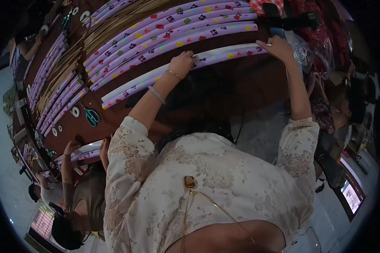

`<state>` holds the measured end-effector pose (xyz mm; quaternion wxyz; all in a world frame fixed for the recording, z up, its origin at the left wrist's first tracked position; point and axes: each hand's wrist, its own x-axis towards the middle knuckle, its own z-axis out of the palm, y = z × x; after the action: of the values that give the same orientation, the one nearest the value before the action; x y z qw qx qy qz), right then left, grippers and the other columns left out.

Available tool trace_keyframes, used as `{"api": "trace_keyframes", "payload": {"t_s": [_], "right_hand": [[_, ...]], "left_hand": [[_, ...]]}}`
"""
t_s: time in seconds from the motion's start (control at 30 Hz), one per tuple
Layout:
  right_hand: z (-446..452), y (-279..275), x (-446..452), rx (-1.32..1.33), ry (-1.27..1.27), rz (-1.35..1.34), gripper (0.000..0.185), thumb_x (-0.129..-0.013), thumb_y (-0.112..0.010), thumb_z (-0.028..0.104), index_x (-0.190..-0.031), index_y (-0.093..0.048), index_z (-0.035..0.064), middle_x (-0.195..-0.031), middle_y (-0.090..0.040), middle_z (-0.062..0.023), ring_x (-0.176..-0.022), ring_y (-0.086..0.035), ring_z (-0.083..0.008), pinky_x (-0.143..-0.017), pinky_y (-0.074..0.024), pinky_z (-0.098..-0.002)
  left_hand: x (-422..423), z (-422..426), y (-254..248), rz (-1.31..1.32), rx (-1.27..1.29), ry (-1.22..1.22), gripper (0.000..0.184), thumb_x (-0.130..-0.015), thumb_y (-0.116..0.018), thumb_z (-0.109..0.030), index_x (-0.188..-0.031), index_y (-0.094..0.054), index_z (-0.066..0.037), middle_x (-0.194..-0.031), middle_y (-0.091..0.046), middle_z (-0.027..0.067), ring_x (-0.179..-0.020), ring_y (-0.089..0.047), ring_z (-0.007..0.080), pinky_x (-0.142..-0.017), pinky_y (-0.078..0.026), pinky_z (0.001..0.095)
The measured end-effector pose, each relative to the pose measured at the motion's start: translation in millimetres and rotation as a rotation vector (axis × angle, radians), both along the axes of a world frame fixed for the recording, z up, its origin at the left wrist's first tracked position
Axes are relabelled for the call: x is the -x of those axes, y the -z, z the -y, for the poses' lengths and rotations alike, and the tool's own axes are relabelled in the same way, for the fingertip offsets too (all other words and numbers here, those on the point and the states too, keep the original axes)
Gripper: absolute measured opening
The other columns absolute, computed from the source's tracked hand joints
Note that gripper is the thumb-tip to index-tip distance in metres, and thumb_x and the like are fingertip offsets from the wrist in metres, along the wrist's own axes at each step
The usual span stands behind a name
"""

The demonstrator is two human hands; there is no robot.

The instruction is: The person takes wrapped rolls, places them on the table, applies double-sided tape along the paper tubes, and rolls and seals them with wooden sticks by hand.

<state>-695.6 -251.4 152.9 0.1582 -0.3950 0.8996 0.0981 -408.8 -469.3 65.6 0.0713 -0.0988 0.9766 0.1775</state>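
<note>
A lilac gift wrap roll [139, 83] with a printed pattern of small presents lies along the near side of the dark table, a white strip showing along its length. My left hand [182, 65] is closed on the middle of it, fingers curled over the far edge. At the right end, my right hand [280, 49] pinches the paper's edge between thumb and fingers. Just beyond both hands lie several similar rolled tubes [173, 43], side by side.
Teal scissors [92, 117] and a white tape roll [75, 111] lie on the table [114, 122] at left. Brown strips [61, 82] run between roll stacks. A black object [297, 21] and red items in clear plastic [321, 38] sit at right. A co-worker [82, 189] handles another roll at lower left.
</note>
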Motion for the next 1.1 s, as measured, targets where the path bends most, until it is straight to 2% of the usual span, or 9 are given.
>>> {"api": "trace_keyframes", "payload": {"t_s": [0.13, 0.2, 0.37, 0.43, 0.53, 0.6, 0.7, 0.8, 1.1], "right_hand": [[-37, 2, 35, 0.012, 0.104, 0.073, 0.068, -0.07, -0.043, 0.068, -0.082, -0.061, 0.0044, -0.087, -0.056, -0.0147, -0.084, -0.055, -0.0308, -0.07, -0.0442, -0.0415], [-51, 10, 41, 0.206, 0.093, 0.002, 0.065, -0.069, -0.048, 0.067, -0.083, -0.06, 0.0042, -0.086, -0.055, -0.0139, -0.083, -0.055, -0.0302, -0.069, -0.0442, -0.0407], [-57, 17, 39, 0.201, 0.191, 0.031, 0.063, -0.068, -0.051, 0.065, -0.082, -0.06, 0.0045, -0.087, -0.056, -0.0111, -0.08, -0.056, -0.0303, -0.069, -0.0446, -0.0384], [-60, 23, 36, 0.19, 0.216, 0.037, 0.063, -0.068, -0.051, 0.065, -0.083, -0.061, 0.005, -0.087, -0.056, -0.01, -0.078, -0.056, -0.0301, -0.069, -0.0447, -0.0383], [-62, 34, 33, 0.262, 0.207, -0.084, 0.061, -0.068, -0.051, 0.064, -0.083, -0.061, 0.0061, -0.088, -0.057, -0.009, -0.074, -0.057, -0.0301, -0.069, -0.0441, -0.0434], [-59, 39, 33, 0.252, 0.197, -0.194, 0.06, -0.069, -0.051, 0.064, -0.084, -0.062, 0.0066, -0.091, -0.057, -0.0089, -0.08, -0.056, -0.0302, -0.072, -0.0409, -0.0502], [-54, 38, 24, 0.238, 0.228, -0.269, 0.059, -0.07, -0.051, 0.063, -0.085, -0.062, 0.0073, -0.096, -0.057, -0.0079, -0.089, -0.053, -0.0304, -0.075, -0.0374, -0.0534], [-47, 39, 13, 0.202, 0.212, -0.445, 0.058, -0.069, -0.052, 0.062, -0.088, -0.063, 0.0078, -0.101, -0.056, -0.0075, -0.096, -0.049, -0.0297, -0.079, -0.0347, -0.053], [-45, 48, 3, 0.229, 0.197, -0.613, 0.056, -0.067, -0.056, 0.06, -0.088, -0.065, 0.0093, -0.102, -0.055, -0.0063, -0.093, -0.049, -0.0276, -0.08, -0.028, -0.0533]], "left_hand": [[-1, -2, -25, -0.026, 0.055, 0.078, 0.03, -0.079, -0.047, -0.008, -0.106, -0.055, -0.017, -0.097, -0.051, 0.0048, -0.09, -0.053, 0.022, -0.065, -0.05, 0.0323], [0, -3, -29, -0.012, 0.058, 0.082, 0.03, -0.079, -0.047, -0.008, -0.106, -0.055, -0.017, -0.098, -0.052, 0.0047, -0.091, -0.053, 0.0218, -0.065, -0.05, 0.032], [0, -5, -34, 0.016, 0.043, 0.08, 0.031, -0.078, -0.047, -0.007, -0.106, -0.055, -0.018, -0.099, -0.051, 0.0044, -0.093, -0.052, 0.0213, -0.066, -0.05, 0.0317], [-2, -5, -32, -0.117, 0.024, 0.084, 0.025, -0.076, -0.048, -0.008, -0.099, -0.056, -0.012, -0.094, -0.051, 0.0046, -0.089, -0.053, 0.0203, -0.064, -0.051, 0.0324], [-1, -6, -31, -0.069, 0.022, 0.074, 0.026, -0.076, -0.048, -0.008, -0.1, -0.056, -0.012, -0.094, -0.051, 0.0048, -0.089, -0.053, 0.0205, -0.063, -0.051, 0.0323], [-1, -7, -34, -0.078, 0.018, 0.074, 0.026, -0.077, -0.047, -0.008, -0.1, -0.056, -0.012, -0.094, -0.051, 0.0048, -0.089, -0.053, 0.0206, -0.063, -0.051, 0.0325], [-1, -7, -35, -0.086, 0.015, 0.071, 0.026, -0.077, -0.047, -0.008, -0.101, -0.056, -0.012, -0.094, -0.051, 0.005, -0.089, -0.053, 0.0209, -0.064, -0.051, 0.0329], [-1, -7, -35, -0.082, 0.017, 0.072, 0.026, -0.078, -0.046, -0.008, -0.101, -0.056, -0.012, -0.096, -0.051, 0.0052, -0.089, -0.053, 0.021, -0.064, -0.051, 0.0332], [0, -8, -39, -0.063, -0.005, 0.069, 0.026, -0.078, -0.046, -0.008, -0.102, -0.056, -0.01, -0.096, -0.051, 0.0057, -0.09, -0.052, 0.0212, -0.063, -0.051, 0.0333]]}}
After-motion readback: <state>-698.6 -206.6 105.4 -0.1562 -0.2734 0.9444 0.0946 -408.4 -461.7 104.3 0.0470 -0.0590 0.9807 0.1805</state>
